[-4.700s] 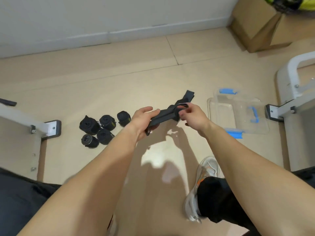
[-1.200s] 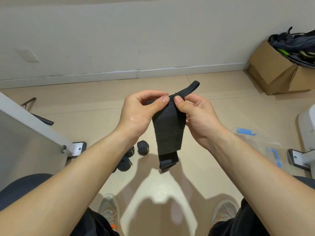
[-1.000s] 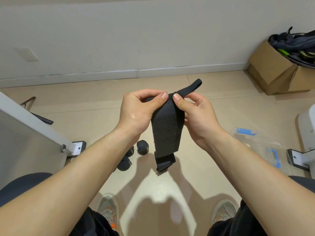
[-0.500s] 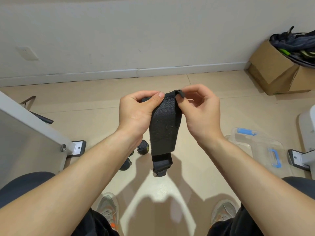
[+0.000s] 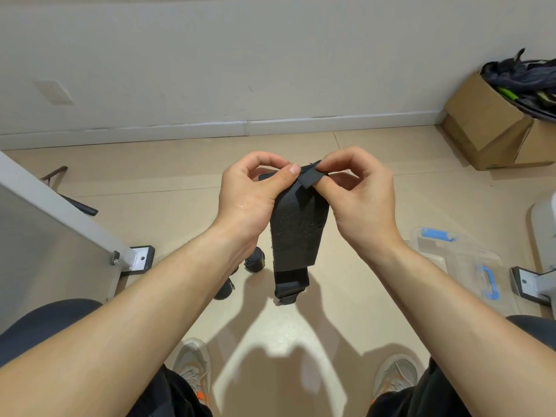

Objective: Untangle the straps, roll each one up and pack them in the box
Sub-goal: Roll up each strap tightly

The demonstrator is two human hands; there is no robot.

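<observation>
A wide black strap (image 5: 296,233) hangs down in front of me, above the floor. My left hand (image 5: 251,200) pinches its top edge with thumb and curled fingers. My right hand (image 5: 358,200) pinches the strap's narrow end, folded over the top of the strap. On the floor below, rolled black straps (image 5: 254,263) show partly from behind my left forearm. A clear plastic box (image 5: 469,266) with blue latches lies on the floor at the right.
A cardboard box (image 5: 493,130) stuffed with dark gear stands by the wall at the back right. A grey panel with a metal foot (image 5: 141,260) rises at the left, another metal foot (image 5: 529,284) at the right. My shoes (image 5: 192,365) are below.
The strap's narrow end, which stuck out up and to the right, is folded down over the top edge under my right fingers. The hanging part has shortened slightly.
</observation>
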